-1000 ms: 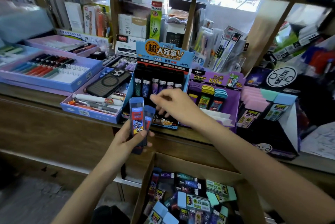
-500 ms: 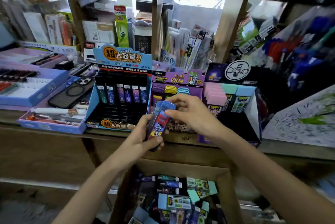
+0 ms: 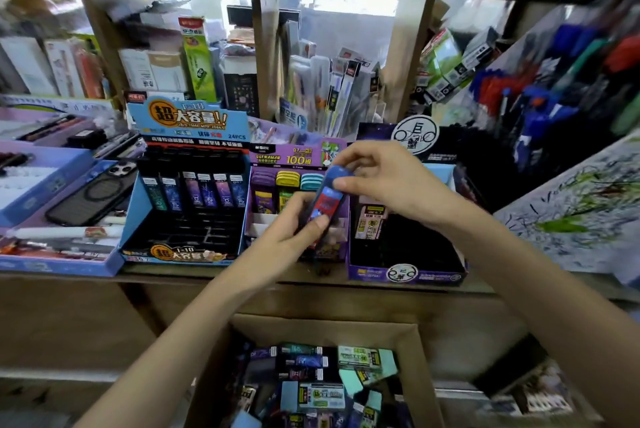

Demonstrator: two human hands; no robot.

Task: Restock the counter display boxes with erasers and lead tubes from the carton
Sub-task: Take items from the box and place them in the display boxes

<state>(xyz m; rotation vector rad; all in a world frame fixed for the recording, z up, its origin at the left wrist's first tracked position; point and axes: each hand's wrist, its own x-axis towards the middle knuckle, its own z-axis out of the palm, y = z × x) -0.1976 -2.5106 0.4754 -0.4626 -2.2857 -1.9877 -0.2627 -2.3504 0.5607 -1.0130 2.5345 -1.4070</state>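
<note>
Two hands on one lead tube, just above frame centre.

At 6 o'clock, nearest: open carton below the counter edge. It holds a loose heap of sleeved erasers, teal and blue, mixed with dark tubes.

Left hand comes up from 7 o'clock. Its fingers are curled round the lead tube's lower end, thumb pressed on the front face.

Right hand comes in from 4 o'clock. Thumb and fingertips pinch the upper, blue-capped end.

Lead tube is tilted, top toward 1 o'clock, with red and blue print on its face. Second tube behind it in the left hand — cannot tell. It is held in the air above the counter, in front of the purple box at 12 o'clock.

Purple box: purple, yellow and teal caps along the back.

Blue box at 10 o'clock, just beside the purple box: six upright tubes in one row.

Dark box at 3 o'clock: standing eraser by its left wall, partly hidden by the right hand.

Phone lies face down in a tray at 9 o'clock.

Shelves behind — stock blurred.
</note>
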